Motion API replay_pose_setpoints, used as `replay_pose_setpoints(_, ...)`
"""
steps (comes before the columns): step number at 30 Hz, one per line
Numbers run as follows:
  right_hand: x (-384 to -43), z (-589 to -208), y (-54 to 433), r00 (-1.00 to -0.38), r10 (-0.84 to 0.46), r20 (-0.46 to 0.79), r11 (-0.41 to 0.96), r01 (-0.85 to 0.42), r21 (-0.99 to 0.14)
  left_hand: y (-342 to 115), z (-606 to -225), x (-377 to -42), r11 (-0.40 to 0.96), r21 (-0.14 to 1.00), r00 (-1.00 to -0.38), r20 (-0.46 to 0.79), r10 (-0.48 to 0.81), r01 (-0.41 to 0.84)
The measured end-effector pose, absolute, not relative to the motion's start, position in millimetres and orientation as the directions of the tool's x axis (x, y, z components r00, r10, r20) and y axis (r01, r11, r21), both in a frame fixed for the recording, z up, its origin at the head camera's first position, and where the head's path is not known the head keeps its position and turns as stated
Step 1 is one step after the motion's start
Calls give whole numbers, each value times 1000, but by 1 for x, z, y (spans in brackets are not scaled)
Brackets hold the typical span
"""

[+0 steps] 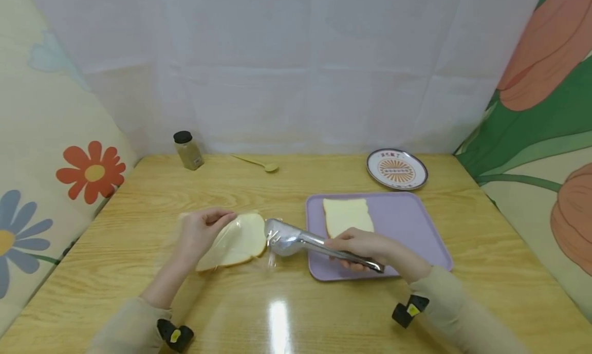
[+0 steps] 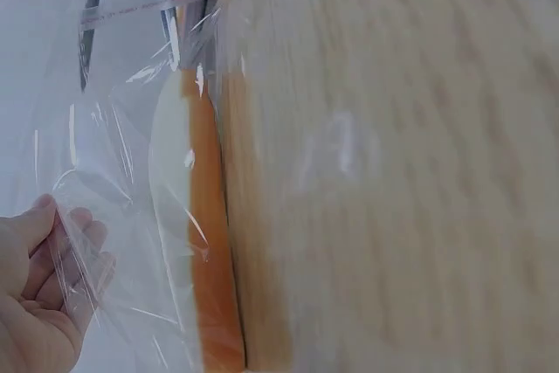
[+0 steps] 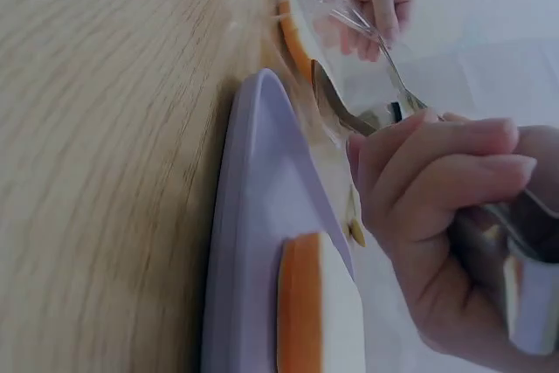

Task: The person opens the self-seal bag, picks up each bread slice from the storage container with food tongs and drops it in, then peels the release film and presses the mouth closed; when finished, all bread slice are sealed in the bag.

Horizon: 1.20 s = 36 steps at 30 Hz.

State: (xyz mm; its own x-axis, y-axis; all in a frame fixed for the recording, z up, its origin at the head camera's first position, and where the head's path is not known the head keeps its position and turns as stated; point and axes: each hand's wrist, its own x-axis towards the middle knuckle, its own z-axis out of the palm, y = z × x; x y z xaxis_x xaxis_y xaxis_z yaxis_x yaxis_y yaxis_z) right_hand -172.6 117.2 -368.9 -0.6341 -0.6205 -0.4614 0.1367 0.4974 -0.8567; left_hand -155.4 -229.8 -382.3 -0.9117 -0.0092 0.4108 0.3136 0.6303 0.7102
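Observation:
A slice of bread [image 1: 240, 238] lies on the table inside a clear plastic bag [image 2: 113, 155]. My left hand [image 1: 201, 236] pinches the bag's film above the slice, thumb against fingers. Metal tongs [image 1: 314, 242] are gripped in my right hand [image 1: 365, 246], over the near part of the tray. Their broad ends are at the bag's mouth, beside the slice's right edge; whether they touch the bread I cannot tell. Another bread slice [image 1: 347, 215] lies flat on the purple tray [image 1: 407, 225], partly covered by my right hand.
A jar with a black lid [image 1: 188, 151] stands at the back left. Right of it lies a yellow spoon [image 1: 259, 164]. Behind the tray is a patterned plate [image 1: 396, 169]. A white cloth [image 1: 296, 87] hangs along the table's far edge.

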Motion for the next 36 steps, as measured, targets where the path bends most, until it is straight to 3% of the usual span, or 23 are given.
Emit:
replay_pose_setpoints(14, -120, -360, 210, -666, -606, -435, 388, 229, -893, -225, -385, -160, 632, 685, -903, 425, 57, 363)
replay_pose_setpoints(24, -92, -353, 251, -642, -634, -431, 210, 393, -895, -226, -382, -160, 672, 686, -925, 380, -5, 278)
replay_pose_setpoints(36, -69, -354, 279, -589, -681, -435, 169, 451, -876, -225, -383, -163, 672, 676, -932, 359, 56, 301)
